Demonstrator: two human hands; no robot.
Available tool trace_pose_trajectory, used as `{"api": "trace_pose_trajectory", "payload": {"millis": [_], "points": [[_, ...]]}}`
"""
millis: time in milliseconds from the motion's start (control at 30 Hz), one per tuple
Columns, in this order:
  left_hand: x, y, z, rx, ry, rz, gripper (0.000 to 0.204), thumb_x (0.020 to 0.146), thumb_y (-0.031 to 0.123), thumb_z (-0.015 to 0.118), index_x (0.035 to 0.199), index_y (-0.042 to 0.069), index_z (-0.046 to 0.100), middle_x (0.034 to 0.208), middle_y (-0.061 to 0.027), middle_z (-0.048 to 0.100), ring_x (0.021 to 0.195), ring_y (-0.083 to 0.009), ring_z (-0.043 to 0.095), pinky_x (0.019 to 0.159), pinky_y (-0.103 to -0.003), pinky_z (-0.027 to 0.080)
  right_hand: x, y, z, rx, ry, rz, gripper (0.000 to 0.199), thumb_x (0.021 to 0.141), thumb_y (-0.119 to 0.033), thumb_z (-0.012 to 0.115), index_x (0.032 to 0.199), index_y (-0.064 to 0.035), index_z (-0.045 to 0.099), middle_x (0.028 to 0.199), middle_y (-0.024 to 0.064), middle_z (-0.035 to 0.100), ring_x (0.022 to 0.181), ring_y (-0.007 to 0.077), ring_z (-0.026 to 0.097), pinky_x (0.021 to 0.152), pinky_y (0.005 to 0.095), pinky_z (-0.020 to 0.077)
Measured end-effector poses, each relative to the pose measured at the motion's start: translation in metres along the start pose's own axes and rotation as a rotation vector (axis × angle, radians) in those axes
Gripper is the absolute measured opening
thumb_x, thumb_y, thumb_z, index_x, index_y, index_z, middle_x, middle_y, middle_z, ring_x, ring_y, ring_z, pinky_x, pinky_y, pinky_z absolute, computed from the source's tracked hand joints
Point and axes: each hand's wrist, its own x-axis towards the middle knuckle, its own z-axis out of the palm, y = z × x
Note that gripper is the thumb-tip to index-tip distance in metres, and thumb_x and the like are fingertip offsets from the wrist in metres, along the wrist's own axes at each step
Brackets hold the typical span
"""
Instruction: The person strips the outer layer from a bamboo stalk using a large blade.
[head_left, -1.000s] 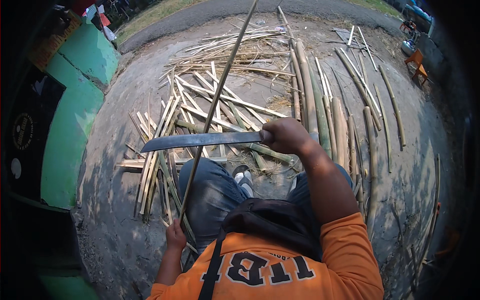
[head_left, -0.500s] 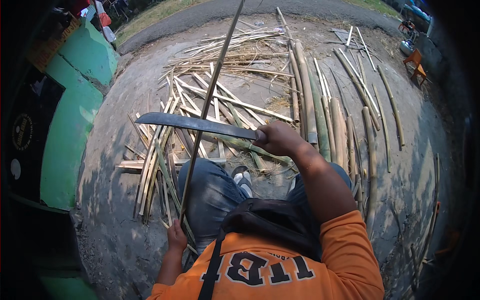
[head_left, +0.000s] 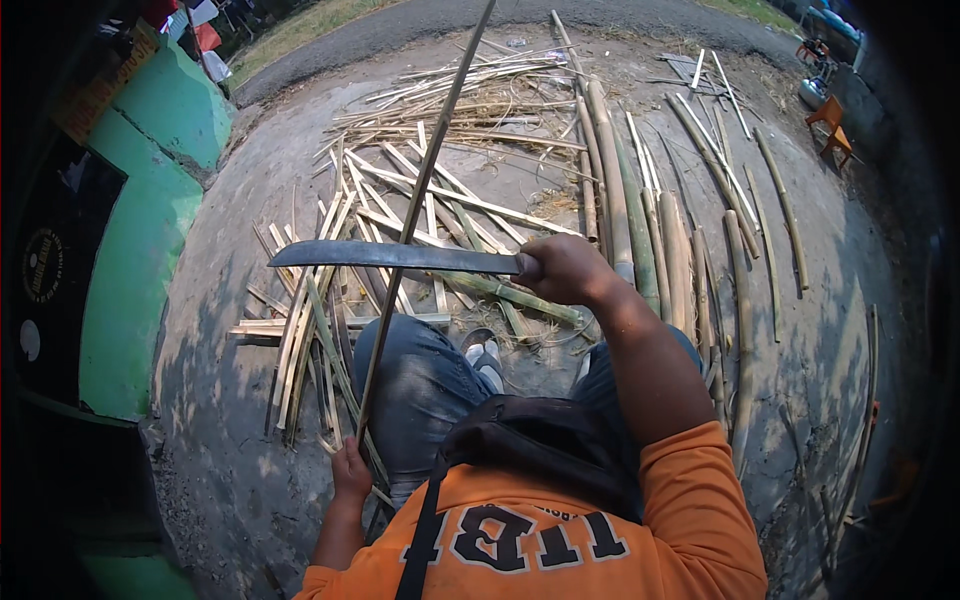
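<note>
My right hand (head_left: 568, 268) is closed round the handle of a machete (head_left: 400, 256), its long dark blade pointing left. The blade crosses a long, thin bamboo strip (head_left: 432, 160), and seems to touch it. That strip slants from beside my left thigh up past the top edge of the picture. Low on the left, my left hand (head_left: 350, 470) is wrapped round the strip near its lower part. Where the strip's lower end lies is hidden by my hand and leg.
Split bamboo strips (head_left: 300, 340) lie crossed in a heap left of my knees, with a further pile (head_left: 470, 120) beyond. Whole bamboo poles (head_left: 612, 180) stretch away ahead and to the right. A green wall (head_left: 135, 300) stands at left, and an orange chair (head_left: 828, 125) far right.
The machete blade has levelled out, its handle end rising slightly against the strip. My left hand stays in nearly the same place.
</note>
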Motion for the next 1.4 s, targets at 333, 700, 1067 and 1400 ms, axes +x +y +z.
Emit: {"api": "trace_pose_trajectory", "payload": {"millis": [333, 700, 1067, 1400], "points": [[0.000, 0.000, 0.001, 0.002, 0.006, -0.008, 0.066, 0.115, 0.045, 0.031, 0.083, -0.002, 0.062, 0.059, -0.0086, 0.049, 0.058, -0.0210, 0.050, 0.058, -0.044, 0.036, 0.002, -0.001, -0.001, -0.017, -0.070, 0.028, 0.018, 0.090, -0.030, 0.073, 0.099, -0.0141, 0.077, 0.089, 0.0176, 0.075, 0.087, 0.0405, 0.072, 0.080, 0.0514, 0.0561], [-0.003, -0.003, -0.001, 0.074, 0.013, -0.006, 0.066, 0.115, 0.044, 0.034, 0.076, -0.004, 0.056, 0.059, -0.0144, 0.050, 0.057, -0.0272, 0.053, 0.058, -0.046, 0.036, 0.001, -0.005, 0.000, -0.003, -0.002, 0.068, 0.021, 0.089, -0.032, 0.075, 0.099, -0.0136, 0.075, 0.090, 0.0176, 0.075, 0.088, 0.0415, 0.071, 0.080, 0.0517, 0.0560], [-0.006, 0.020, -0.009, 0.171, 0.094, 0.059, 0.063, 0.114, 0.042, 0.039, 0.073, -0.003, 0.057, 0.057, -0.0154, 0.052, 0.053, -0.0310, 0.054, 0.056, -0.046, 0.038, 0.004, -0.005, 0.007, -0.046, 0.149, 0.076, 0.009, 0.089, -0.020, 0.068, 0.090, -0.0130, 0.074, 0.085, 0.0177, 0.074, 0.086, 0.0414, 0.072, 0.078, 0.0536, 0.0566], [-0.006, 0.029, -0.018, 0.204, 0.107, 0.107, 0.060, 0.114, 0.041, 0.041, 0.074, -0.001, 0.056, 0.059, -0.0149, 0.052, 0.053, -0.0318, 0.054, 0.056, -0.046, 0.040, 0.005, -0.004, 0.002, -0.191, -0.041, -0.042, 0.012, 0.091, -0.024, 0.069, 0.094, -0.0146, 0.075, 0.086, 0.0158, 0.075, 0.088, 0.0404, 0.072, 0.079, 0.0523, 0.0568]]}}
